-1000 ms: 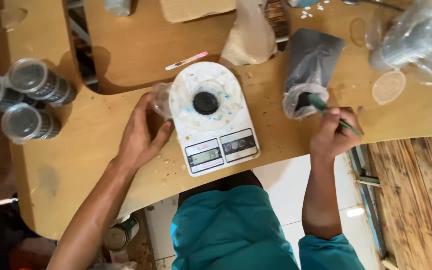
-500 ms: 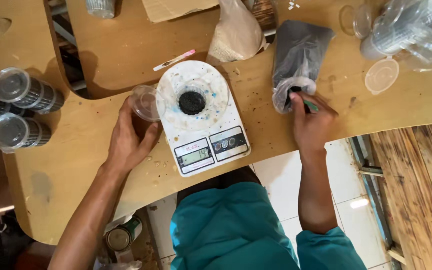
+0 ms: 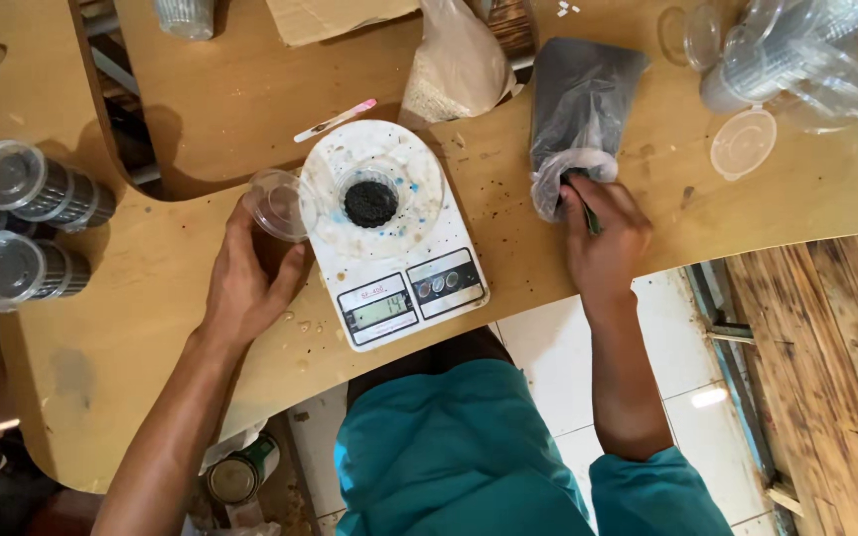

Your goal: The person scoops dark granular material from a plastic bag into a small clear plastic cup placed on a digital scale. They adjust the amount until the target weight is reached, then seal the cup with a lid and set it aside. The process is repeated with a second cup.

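Observation:
A white kitchen scale (image 3: 394,233) sits on the wooden table (image 3: 151,328), with a small clear cup of dark grains (image 3: 369,201) on its platform. My left hand (image 3: 245,283) rests on the table left of the scale, fingertips touching an empty clear cup (image 3: 275,203). My right hand (image 3: 603,233) grips a green-handled spoon (image 3: 585,206), its tip pushed into the mouth of a dark plastic bag (image 3: 578,119) of the same grains.
Filled, lidded cups (image 3: 27,223) lie stacked at the left edge. A bag of white grains (image 3: 459,65) lies behind the scale. Empty clear cups and lids (image 3: 777,69) pile at the top right. A pen (image 3: 335,120) lies near the scale. Tiled floor lies below.
My right hand has moved from beside the bag down into its mouth with the spoon. My left hand stays by the empty cup.

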